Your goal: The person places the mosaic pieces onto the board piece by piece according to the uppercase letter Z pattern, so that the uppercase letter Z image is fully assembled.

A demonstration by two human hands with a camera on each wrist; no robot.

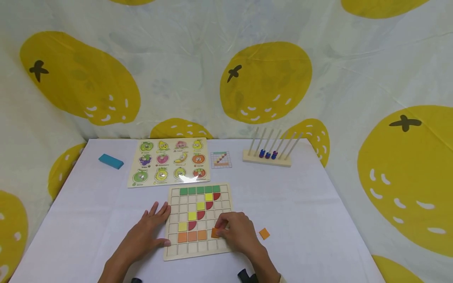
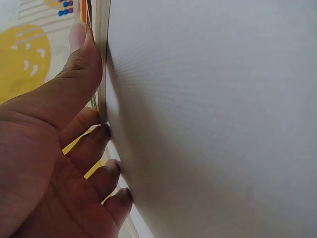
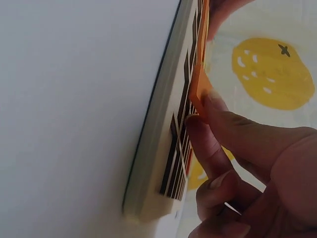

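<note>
A wooden grid board [image 1: 187, 248] lies at the front of the table, with green squares, yellow squares, red quarter-round pieces and a row of 3 orange squares [image 1: 192, 236] in its cells. My right hand [image 1: 238, 232] pinches an orange square tile [image 3: 200, 91] between thumb and finger, tilted over the orange row, just right of its last tile. My left hand [image 1: 143, 234] lies at the board's left edge with its fingers spread; in the left wrist view its thumb [image 2: 81, 62] rests on the rim. A loose orange tile [image 1: 264, 234] lies right of my right hand.
Behind the board lie a fruit puzzle [image 1: 170, 165] and a small pattern card [image 1: 221, 159]. A peg rack [image 1: 267, 158] with blue and purple beads stands at back right, a teal block [image 1: 111, 161] at back left. Black objects [image 1: 244, 276] show at the front edge.
</note>
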